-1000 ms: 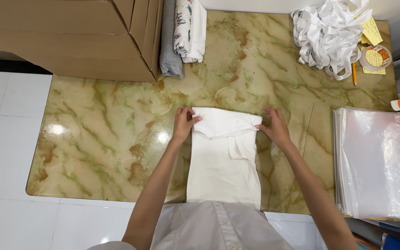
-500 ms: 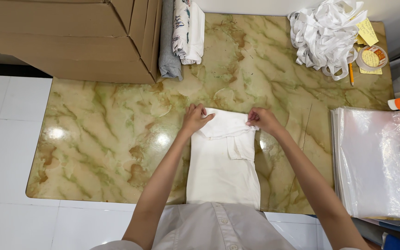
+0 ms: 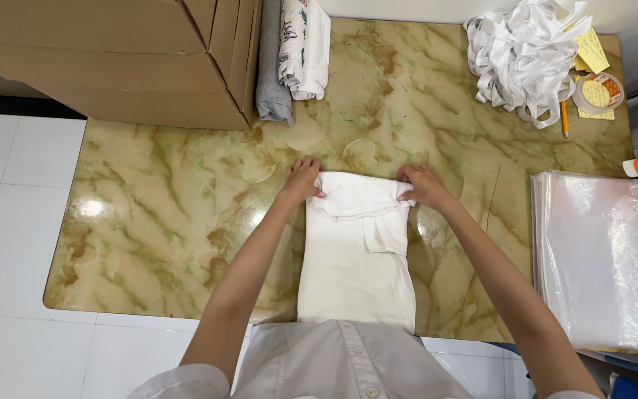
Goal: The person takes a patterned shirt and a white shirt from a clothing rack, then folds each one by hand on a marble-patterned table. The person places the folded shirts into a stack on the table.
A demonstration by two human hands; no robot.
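White garment (image 3: 356, 258) lies flat on the marble-look table (image 3: 164, 222), a narrow folded strip whose long axis runs from the person's body straight out toward the far edge; the near end hangs at or over the table edge by the person's shirt (image 3: 341, 366). Both hands sit at the far end, one on each corner: left hand (image 3: 303, 179) on the far-left corner, right hand (image 3: 424, 185) on the far-right corner, level with each other and equally near the cloth. Each hand pinches the folded-over top edge, fingers curled narrow on the fabric, thumb side toward the centre; the rest of the garment lies toward the person from both grips. A doubled band shows across the top, with a small flap hanging below it right of centre. Fabric looks soft, thin, matte cotton with light creases. Table is glossy, beige with green veins, hard and smooth. Around it: cardboard boxes (image 3: 112, 59) far left, folded grey and printed clothes (image 3: 293, 52) beside them, a tangle of white strips (image 3: 526, 55) far right, a tape roll (image 3: 598, 92), a stack of clear plastic bags (image 3: 599, 258) to the right, well apart from the hands.
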